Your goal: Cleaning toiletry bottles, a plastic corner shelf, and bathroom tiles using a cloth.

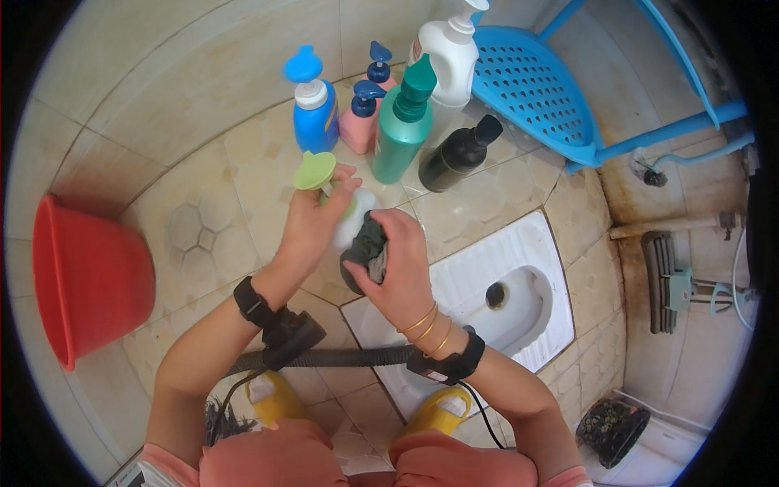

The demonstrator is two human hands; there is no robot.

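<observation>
Between my two hands is a white bottle (344,234) with a light green pump top (315,171), tilted over the tiled floor. The fingers of my left hand (308,226) are wrapped round it just below the pump. My right hand (403,258) grips a crumpled dark green-grey cloth (367,247) against the bottle's lower side. Just beyond stand a blue pump bottle (316,120), two pink bottles with dark blue pumps (358,131), a green bottle (401,134), a black bottle (453,161) and a large white pump bottle (449,61).
A white squat toilet (552,276) is set in the floor to the right. On the left stands a red bucket (97,280). A blue corner shelf (535,93) rises at the back right, with a squeegee mop (669,284) by the wall. A black ribbed hose (349,357) crosses before my yellow slippers (438,418).
</observation>
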